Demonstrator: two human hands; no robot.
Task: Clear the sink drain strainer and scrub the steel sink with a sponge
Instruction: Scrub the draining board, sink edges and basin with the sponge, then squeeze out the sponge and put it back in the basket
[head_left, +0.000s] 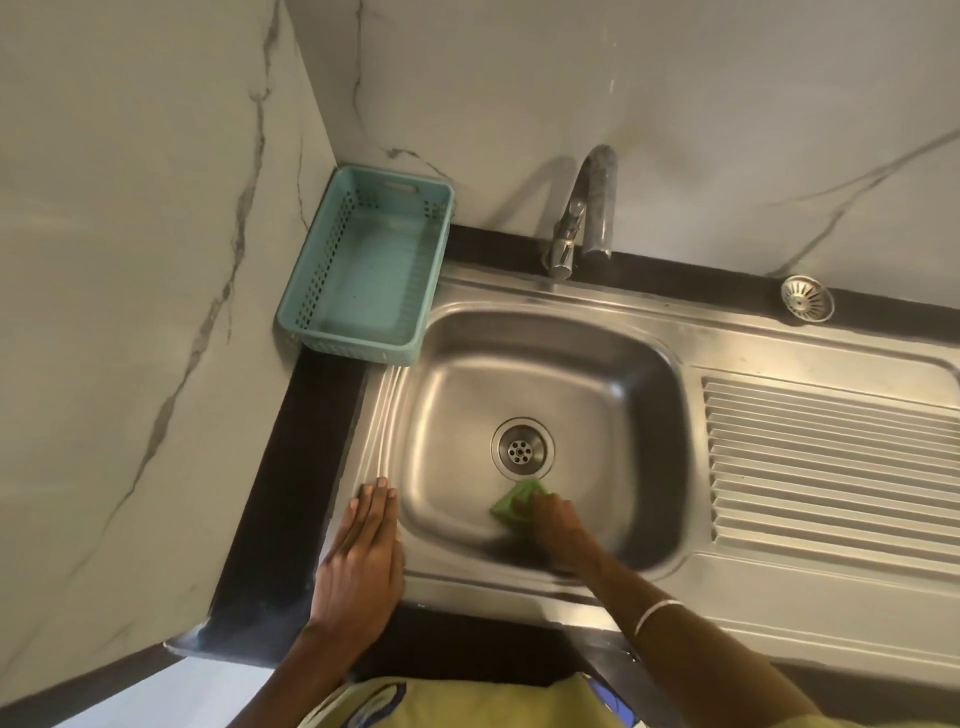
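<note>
Green sponge (514, 503), soft and light, probably squashy, pinched in right hand (553, 519) low in the sink (649, 519) below the drain (522, 448); left hand (363, 561) spread flat on the rim; best held on top.

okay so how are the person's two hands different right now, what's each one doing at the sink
The left hand lies flat and open on the sink's left rim, holding nothing; the right hand is closed around a green sponge.
The left hand stays outside the basin, while the right hand reaches down onto the basin floor, just in front of the drain.
The left hand looks sharp, the right hand blurred.
Both touch the steel sink.
</note>
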